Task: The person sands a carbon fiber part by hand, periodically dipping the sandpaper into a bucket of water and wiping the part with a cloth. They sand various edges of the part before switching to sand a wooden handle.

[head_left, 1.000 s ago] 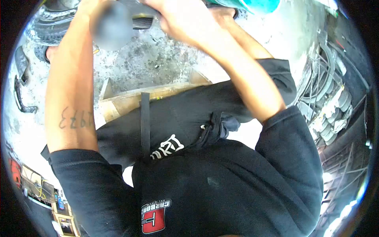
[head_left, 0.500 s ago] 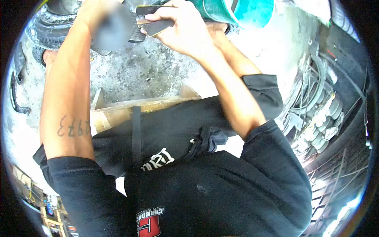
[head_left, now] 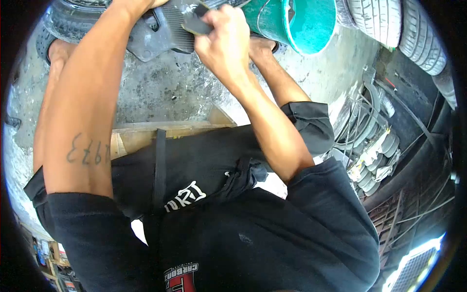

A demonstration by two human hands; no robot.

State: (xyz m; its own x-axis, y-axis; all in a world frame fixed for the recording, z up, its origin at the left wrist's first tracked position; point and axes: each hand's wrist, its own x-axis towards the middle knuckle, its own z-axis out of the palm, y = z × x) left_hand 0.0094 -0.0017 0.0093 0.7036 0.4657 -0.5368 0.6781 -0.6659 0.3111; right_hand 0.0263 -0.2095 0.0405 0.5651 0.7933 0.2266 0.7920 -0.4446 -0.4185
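A dark grey moulded part (head_left: 146,41) with a ribbed section (head_left: 181,36) lies near the top of the view. My right hand (head_left: 224,41) is closed around a folded piece of dark sandpaper (head_left: 195,24), which lies over the ribbed section. The sandpaper's edge looks yellowish and slightly blurred. At the top edge, my left hand (head_left: 138,5) is at the upper side of the part, with most of its fingers cut off by the frame.
A green bucket (head_left: 262,22) stands just right of my right hand. Tyres (head_left: 377,22) are at the upper right, another tyre (head_left: 73,22) at the upper left. I sit on a low wooden stool (head_left: 170,127). Cables and metal scraps (head_left: 369,141) lie at the right.
My right hand has come lower in view and turned, bringing the sandpaper over the ribbed section. More of the grey part shows. The view has shifted, with more of the right-hand tyres visible.
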